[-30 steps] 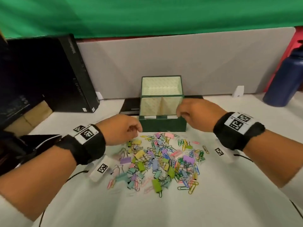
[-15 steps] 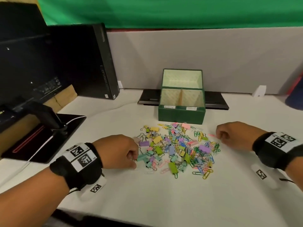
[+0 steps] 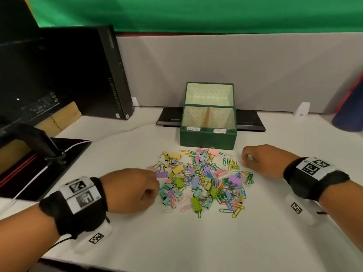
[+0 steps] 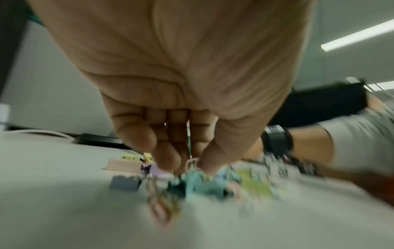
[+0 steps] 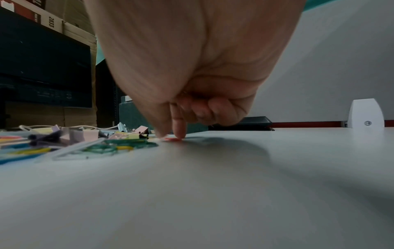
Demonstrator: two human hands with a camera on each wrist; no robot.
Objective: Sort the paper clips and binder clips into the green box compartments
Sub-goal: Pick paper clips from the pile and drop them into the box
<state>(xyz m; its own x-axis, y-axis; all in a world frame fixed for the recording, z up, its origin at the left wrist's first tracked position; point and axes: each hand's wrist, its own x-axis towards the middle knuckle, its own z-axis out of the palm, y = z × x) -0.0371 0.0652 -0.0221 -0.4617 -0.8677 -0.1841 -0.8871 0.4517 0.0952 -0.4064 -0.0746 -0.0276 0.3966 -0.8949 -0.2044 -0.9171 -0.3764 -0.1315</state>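
Note:
The green box (image 3: 207, 138) stands open behind the pile, with two pale-lined compartments and its lid up. A heap of coloured paper clips and binder clips (image 3: 204, 183) lies on the white table in front of it. My left hand (image 3: 157, 188) is at the heap's left edge; in the left wrist view its thumb and fingers (image 4: 187, 166) pinch the wire handle of a teal binder clip (image 4: 200, 183), though the picture is blurred. My right hand (image 3: 243, 161) is at the heap's right edge, thumb and forefinger (image 5: 171, 134) pinching a pink paper clip (image 5: 171, 139) that lies flat on the table.
A black monitor and its stand (image 3: 59, 146) fill the left side. A flat black device (image 3: 249, 122) lies behind the box, against a grey partition. A dark blue bottle (image 3: 349, 114) stands at the far right. Bare table (image 3: 196, 242) stretches toward me.
Both hands have come back from the box to the heap. The left has settled on its left edge and the right has dropped its fingertips onto the pink clip.

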